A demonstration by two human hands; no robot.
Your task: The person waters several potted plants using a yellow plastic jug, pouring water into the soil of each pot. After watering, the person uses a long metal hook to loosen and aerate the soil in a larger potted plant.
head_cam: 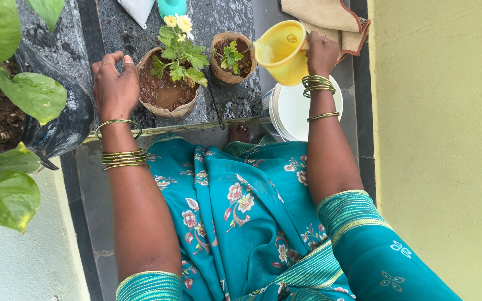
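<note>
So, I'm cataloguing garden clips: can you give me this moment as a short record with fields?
Left hand: resting on the rim of the larger brown fibre pot, whose soil is wet and which holds a yellow-flowered plant
Right hand: gripping the yellow plastic jug, tilted towards the pots
Beside: smaller brown fibre pot with a seedling
Below jug: white bucket
Surface: dark speckled stone ledge

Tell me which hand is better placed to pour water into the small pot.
The right hand. It already holds the yellow mug just beside the small pot. The left hand rests against the large pot.
</note>
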